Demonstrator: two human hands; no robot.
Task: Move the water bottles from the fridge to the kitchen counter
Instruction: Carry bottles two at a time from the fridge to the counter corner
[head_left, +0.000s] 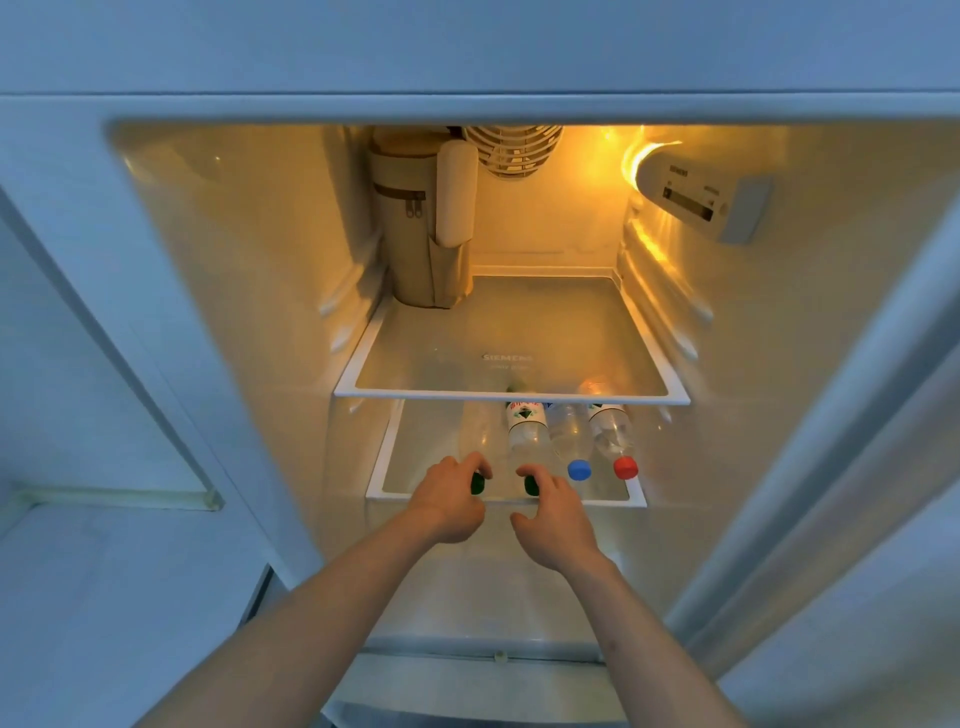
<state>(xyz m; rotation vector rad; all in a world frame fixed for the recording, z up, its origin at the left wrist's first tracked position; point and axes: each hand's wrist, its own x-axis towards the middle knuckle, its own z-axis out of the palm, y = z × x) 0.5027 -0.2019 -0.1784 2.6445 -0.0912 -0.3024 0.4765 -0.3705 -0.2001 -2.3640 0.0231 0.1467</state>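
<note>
The left hand (453, 500) curls its fingers round the green cap (478, 483) of the leftmost bottle (480, 431), thumb on one side and fingertips on the other, so it pinches the cap end. The right hand (553, 512) does the same on the next bottle (527, 431), the one with a white label, its fingers bent over that bottle's green cap (531, 486). Both forearms reach in from the bottom of the view, side by side and apart.

All four bottles lie flat on the lower shelf (382, 470) of the open fridge (234, 249), necks towards the front edge, packed in a row. Right of the two being gripped lies a clear bottle with a blue cap (579, 470), and just beside it one with a red cap (625, 467). Neither is touched by a hand. Their back ends run under the upper shelf (519, 397) and show only dimly through its glass.

On the upper shelf, in the back left corner, a tan zipped pouch (410, 234) stands upright, with a pale rounded thing against its right side. A round vent (511, 150) sits high on the back wall, and a lit control unit (701, 197) is fixed to the right wall near the top. A door (78, 364) panel shows at the left edge
</note>
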